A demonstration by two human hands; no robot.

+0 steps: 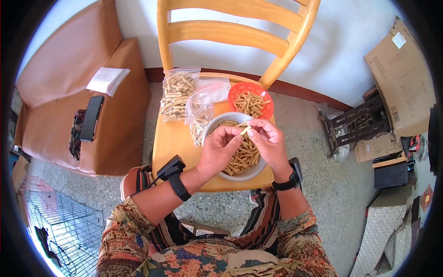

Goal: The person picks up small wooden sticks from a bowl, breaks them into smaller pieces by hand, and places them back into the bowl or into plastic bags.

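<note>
My 2 hands, left (220,148) and right (269,142), each grip 1 stick (245,130) over the bowl (210,126) so bits fall in.

The hands (244,145) cover the near part of the white bowl (213,123) and many sticks in it. The chair (230,27) back runs off the top edge. Cardboard box (401,78) print is too small to read; a dark shape in the wire cage (60,231) is perhaps an animal.
</note>
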